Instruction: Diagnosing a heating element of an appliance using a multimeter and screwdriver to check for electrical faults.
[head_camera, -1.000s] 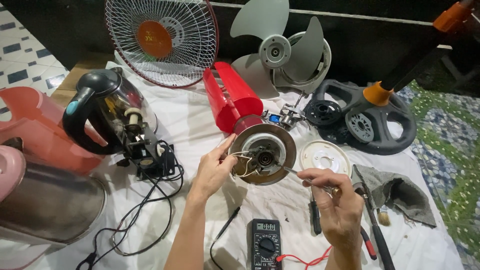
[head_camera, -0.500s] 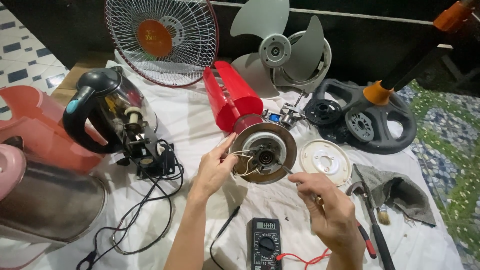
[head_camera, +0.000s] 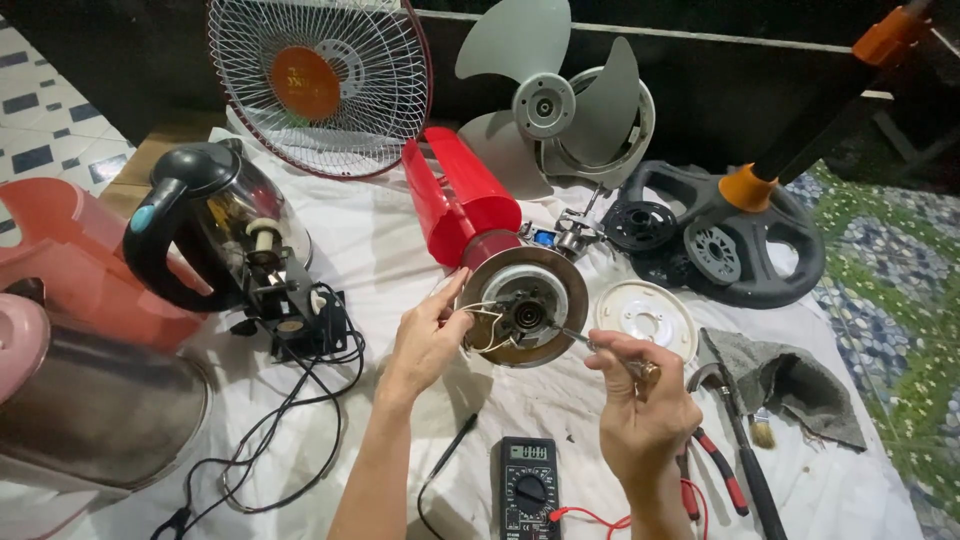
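White cloth covers the work surface, set against a dark wall, with tiled floor at the left edge. Near the middle of it a round metal kettle base is held tilted up on edge, its underside with heating element and loose wires exposed. The left hand is closed on its rim and the wires; the right hand is clenched around a screwdriver whose tip is set at the centre of the base.

The work appears to be midway: the base is already separated and opened, a white round cover lies just beside it, and nothing is yet reassembled.

Outward, these are counted: one red cylinder behind the base, one multimeter in front, one hammer, one small brush, one grey rag, one black kettle, one fan grille, one fan blade.
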